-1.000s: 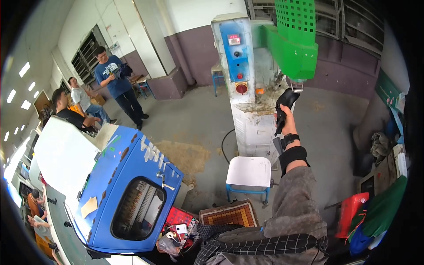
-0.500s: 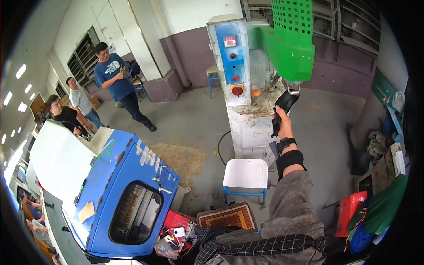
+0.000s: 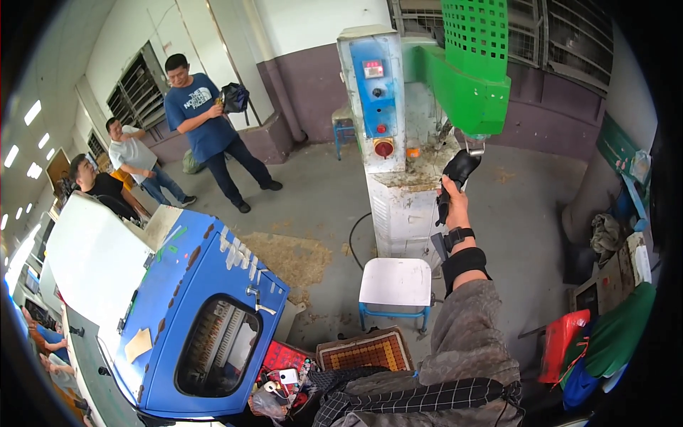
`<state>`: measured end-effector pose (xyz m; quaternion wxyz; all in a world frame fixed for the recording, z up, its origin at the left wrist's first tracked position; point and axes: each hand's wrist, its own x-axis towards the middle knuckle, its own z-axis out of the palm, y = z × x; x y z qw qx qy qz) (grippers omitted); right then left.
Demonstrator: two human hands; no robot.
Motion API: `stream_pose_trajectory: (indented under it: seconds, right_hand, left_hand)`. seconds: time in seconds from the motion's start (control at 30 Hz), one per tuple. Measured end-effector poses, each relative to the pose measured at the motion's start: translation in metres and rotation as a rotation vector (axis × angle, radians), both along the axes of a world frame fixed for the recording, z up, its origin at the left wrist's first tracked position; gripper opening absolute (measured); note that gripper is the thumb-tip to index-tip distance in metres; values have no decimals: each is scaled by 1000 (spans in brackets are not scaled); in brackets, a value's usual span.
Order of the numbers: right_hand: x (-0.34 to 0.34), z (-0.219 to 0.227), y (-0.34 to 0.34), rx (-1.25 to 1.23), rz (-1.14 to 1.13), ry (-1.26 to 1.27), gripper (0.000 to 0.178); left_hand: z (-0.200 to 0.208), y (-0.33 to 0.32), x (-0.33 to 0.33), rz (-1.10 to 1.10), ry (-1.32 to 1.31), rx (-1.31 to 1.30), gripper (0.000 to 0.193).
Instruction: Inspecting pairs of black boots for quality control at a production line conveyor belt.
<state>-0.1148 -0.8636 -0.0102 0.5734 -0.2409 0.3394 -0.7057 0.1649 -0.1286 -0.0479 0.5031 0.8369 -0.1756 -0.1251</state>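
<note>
My right hand (image 3: 457, 206) is raised in front of the green machine head (image 3: 469, 96), fingers wrapped round a glossy black shoe (image 3: 461, 168). The shoe is tilted, its upper end close under a small metal roller (image 3: 476, 151) on the machine. Whether the two touch I cannot tell. A dark watch (image 3: 457, 238) and a black cuff (image 3: 466, 265) circle that wrist. My left hand is out of view.
Beside the head stands a control box (image 3: 383, 107) with a red knob. A white-topped stool (image 3: 395, 281) is below it. A blue cabinet (image 3: 206, 313) with a window fills the left. A person in blue (image 3: 206, 124) stands beyond, others behind. A woven-topped seat (image 3: 366, 351) is near me.
My right hand and the shoe have shifted slightly down. The person in blue is now a little to the right and turned differently, and a person in white has raised an arm.
</note>
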Motion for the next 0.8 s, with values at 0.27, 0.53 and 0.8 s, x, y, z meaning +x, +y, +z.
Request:
stream_pose_trajectory:
  seconds: [0.27, 0.53, 0.8]
  right_hand:
    - [-1, -7, -4, 20, -10, 75, 43]
    - [4, 6, 10, -27, -21, 65, 36]
    - [-1, -4, 3, 0, -36, 42, 46]
  left_hand:
    - [26, -37, -25, 440, 268, -358, 12]
    - [41, -47, -29, 361, 190, -352, 10]
    - [49, -52, -32, 414, 234, -336, 13]
